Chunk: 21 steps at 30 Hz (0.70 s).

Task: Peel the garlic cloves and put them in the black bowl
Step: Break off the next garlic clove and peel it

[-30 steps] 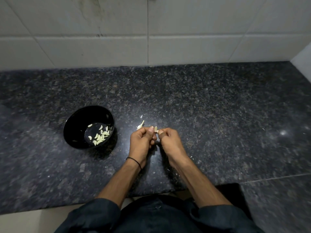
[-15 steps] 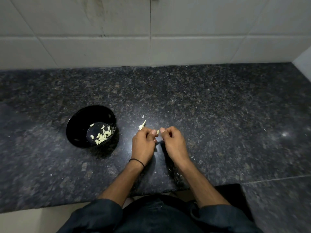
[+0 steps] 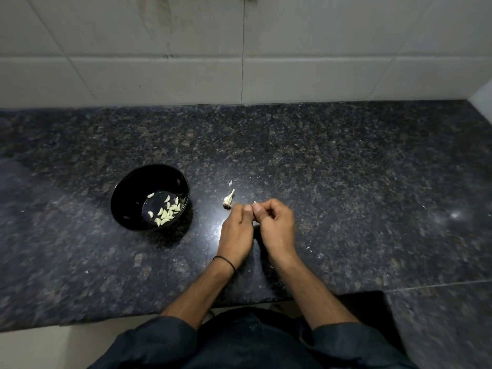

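On the dark speckled countertop (image 3: 346, 182), seen from the head camera, the black bowl (image 3: 125, 201) is sitting upright, to the left of both hands. Peeled garlic cloves (image 3: 166, 213) are lying loose in its bottom, pale and curved. Most are bunching toward the side nearest the hands, and a few are lying apart.

Right of the bowl, near it but not touching, a garlic stalk piece (image 3: 229, 199) is lying on the counter. Its long axis is running diagonally, with the thin pale tip pointing away from the person and the darker root end lying just beside the left hand (image 3: 235, 230). A small skin flake (image 3: 230, 182) is lying just beyond that tip.

Further right of the bowl, the left hand and the right hand (image 3: 277, 227) are meeting, fingers curled in and thumbs pressing side by side. They are pinching a garlic clove (image 3: 255, 202) between them. Only a pale tip is showing above the right thumb, so its long axis cannot be told.
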Each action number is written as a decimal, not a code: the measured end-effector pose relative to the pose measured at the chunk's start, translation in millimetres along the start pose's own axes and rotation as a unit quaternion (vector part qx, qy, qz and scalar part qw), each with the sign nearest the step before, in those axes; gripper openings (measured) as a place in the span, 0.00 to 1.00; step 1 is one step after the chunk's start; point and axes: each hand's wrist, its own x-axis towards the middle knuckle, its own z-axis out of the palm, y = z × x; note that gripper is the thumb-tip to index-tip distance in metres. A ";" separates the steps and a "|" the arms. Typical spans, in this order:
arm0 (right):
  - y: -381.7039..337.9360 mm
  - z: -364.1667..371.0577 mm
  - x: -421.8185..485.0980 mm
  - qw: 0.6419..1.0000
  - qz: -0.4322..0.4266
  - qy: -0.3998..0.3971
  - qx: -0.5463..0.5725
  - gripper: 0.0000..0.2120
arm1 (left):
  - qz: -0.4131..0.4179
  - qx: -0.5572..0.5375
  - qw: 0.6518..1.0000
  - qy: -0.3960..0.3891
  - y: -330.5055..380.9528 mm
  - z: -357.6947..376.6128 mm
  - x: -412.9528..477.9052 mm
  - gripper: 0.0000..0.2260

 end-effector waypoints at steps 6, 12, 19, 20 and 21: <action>-8.2 6.7 -5.1 0.999 -0.036 0.003 0.020 0.11 | -0.048 -0.179 0.982 0.047 0.2 6.8 3.6 0.15; -10.5 11.4 -8.7 0.998 -0.012 0.007 0.067 0.12 | -0.080 -0.267 0.959 0.053 12.6 7.9 1.5 0.16; -23.7 10.0 -5.6 0.955 0.192 -0.018 0.227 0.16 | 0.132 0.018 0.987 0.090 -8.8 5.0 6.9 0.13; -25.5 8.7 -3.5 0.941 0.235 -0.019 0.241 0.17 | 0.187 0.073 0.975 0.099 -10.1 3.9 7.3 0.13; -25.7 7.1 -0.3 0.928 0.277 -0.020 0.247 0.17 | 0.230 0.106 0.962 0.102 -10.2 2.3 7.9 0.13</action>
